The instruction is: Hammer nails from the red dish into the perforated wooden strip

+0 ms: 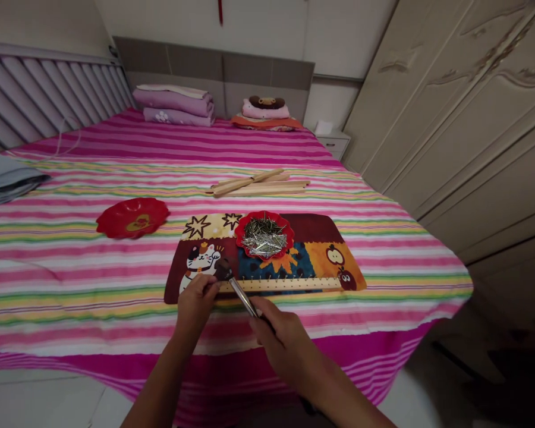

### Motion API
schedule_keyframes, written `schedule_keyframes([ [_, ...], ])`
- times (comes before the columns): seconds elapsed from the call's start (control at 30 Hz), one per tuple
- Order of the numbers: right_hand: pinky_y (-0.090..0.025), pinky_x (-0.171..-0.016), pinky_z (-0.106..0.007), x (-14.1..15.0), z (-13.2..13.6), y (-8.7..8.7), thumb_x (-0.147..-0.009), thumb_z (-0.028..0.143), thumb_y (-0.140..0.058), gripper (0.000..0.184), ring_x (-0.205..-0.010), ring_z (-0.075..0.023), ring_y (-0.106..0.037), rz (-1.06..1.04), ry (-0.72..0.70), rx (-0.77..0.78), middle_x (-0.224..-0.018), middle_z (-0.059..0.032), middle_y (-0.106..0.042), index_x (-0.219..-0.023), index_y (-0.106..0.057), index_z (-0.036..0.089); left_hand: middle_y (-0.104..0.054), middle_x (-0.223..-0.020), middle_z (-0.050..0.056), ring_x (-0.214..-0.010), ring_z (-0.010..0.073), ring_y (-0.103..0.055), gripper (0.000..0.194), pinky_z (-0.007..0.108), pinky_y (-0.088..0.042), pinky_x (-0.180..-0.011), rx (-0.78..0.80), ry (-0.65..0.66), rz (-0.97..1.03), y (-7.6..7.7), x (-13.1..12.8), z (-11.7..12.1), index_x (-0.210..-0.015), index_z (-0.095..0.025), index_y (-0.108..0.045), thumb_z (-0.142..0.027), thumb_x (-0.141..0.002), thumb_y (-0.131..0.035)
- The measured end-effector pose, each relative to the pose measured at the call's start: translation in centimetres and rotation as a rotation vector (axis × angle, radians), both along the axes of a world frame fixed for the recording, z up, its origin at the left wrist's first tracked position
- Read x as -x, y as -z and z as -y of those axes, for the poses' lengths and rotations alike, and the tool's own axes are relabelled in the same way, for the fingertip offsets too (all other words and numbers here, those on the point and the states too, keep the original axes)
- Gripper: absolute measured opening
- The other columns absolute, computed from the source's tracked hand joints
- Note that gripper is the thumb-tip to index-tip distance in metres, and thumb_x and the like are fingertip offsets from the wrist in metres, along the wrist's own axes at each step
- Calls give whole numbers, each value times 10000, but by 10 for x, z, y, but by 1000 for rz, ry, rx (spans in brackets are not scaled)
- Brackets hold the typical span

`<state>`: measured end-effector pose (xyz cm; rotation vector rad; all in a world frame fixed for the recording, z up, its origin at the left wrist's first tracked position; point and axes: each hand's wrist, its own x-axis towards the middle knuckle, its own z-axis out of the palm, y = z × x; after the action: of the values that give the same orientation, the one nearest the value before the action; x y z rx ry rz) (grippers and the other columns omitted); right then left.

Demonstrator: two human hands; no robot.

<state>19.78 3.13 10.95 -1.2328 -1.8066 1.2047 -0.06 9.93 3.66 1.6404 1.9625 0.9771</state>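
My right hand [285, 339] is wrapped round the handle of a hammer [243, 296], whose dark head is over the left part of a pale wooden strip [289, 285]. A row of nails stands upright along the strip, and dark marks dot its face. At the strip's left end my left hand [198, 297] has its fingers pinched together; whether they hold a nail or the wood itself is too small to make out. Beneath the strip lies a patterned mat [312, 229]. On its back edge rests a red scalloped dish [239, 233] full of loose nails [264, 236].
Behind the mat lies a small pile of wooden strips [263, 185]. A red scalloped plate [134, 219] is to the left, with grey-blue cloth [4, 177] farther left. Folded bedding [178, 107] sits by the headboard. The striped bedspread [93, 285] drops off at the near edge.
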Motion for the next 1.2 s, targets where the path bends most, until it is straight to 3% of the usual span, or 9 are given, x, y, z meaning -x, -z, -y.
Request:
schedule_keyframes([
  [0.1,-304,-512,-202,-17,15,-3,-938,272,-404,290,-550,-93,-353,-35,29,25,-630,46,-425,-1171,-561,197,-657,-740,-6,-687,161,-603,181,249,-466,-668,70,22,40,-5,6,-2,-762,-236,-658,-350,-666,-555],
  [0.23,-288,-464,-210,-42,38,6,-936,410,-411,383,-499,-98,-307,-20,187,112,-565,57,-340,-1210,-553,184,-669,-729,-18,-671,156,-614,286,240,-476,-630,80,34,43,-21,4,-13,-911,-240,-682,-334,-680,-542],
  [0.33,-301,-446,-214,-58,50,16,-923,485,-394,469,-470,-103,-299,3,314,143,-537,62,-295,-1241,-548,175,-691,-826,6,-735,160,-624,254,254,-492,-693,-22,113,-57,-37,-16,-31,-907,-227,-683,-330,-743,-520],
  [0.43,-356,-461,-211,-70,56,25,-898,530,-412,514,-479,-115,-356,34,436,107,-539,48,-363,-1250,-564,187,-695,-937,44,-892,186,-624,246,283,-481,-816,-38,277,-312,-48,-46,-59,-918,-212,-690,-259,-799,-481],
  [0.6,-432,-511,-223,-83,60,35,-852,564,-472,537,-557,-154,-484,95,599,63,-618,0,-525,-1236,-601,211,-703,-896,83,-911,227,-626,227,319,-444,-850,38,375,-530,-47,-86,-101,-806,-197,-727,-207,-788,-500],
  [0.77,-421,-521,-225,-85,59,34,-874,553,-436,528,-515,-138,-436,33,549,102,-547,28,-441,-1231,-604,202,-709,-783,81,-806,217,-645,209,292,-437,-747,120,361,-576,-41,-104,-115,-738,-188,-719,-212,-773,-515],
  [0.9,-364,-484,-222,-84,59,34,-880,550,-424,546,-487,-122,-340,-10,517,136,-534,50,-332,-1249,-581,179,-714,-829,81,-800,198,-642,227,264,-429,-707,138,360,-552,-47,-101,-113,-800,-183,-697,-232,-801,-475],
  [1.07,-400,-529,-221,-83,58,35,-890,539,-412,544,-505,-121,-360,-31,475,146,-559,44,-375,-1258,-565,169,-712,-848,62,-791,171,-635,232,241,-426,-680,147,345,-504,-57,-90,-109,-865,-174,-666,-215,-819,-441],
  [1.2,-424,-537,-217,-79,59,35,-889,531,-417,533,-513,-124,-400,-16,435,114,-581,29,-448,-1248,-575,170,-713,-942,49,-871,162,-630,229,242,-430,-751,147,377,-483,-55,-88,-109,-912,-201,-668,-212,-822,-458],
])
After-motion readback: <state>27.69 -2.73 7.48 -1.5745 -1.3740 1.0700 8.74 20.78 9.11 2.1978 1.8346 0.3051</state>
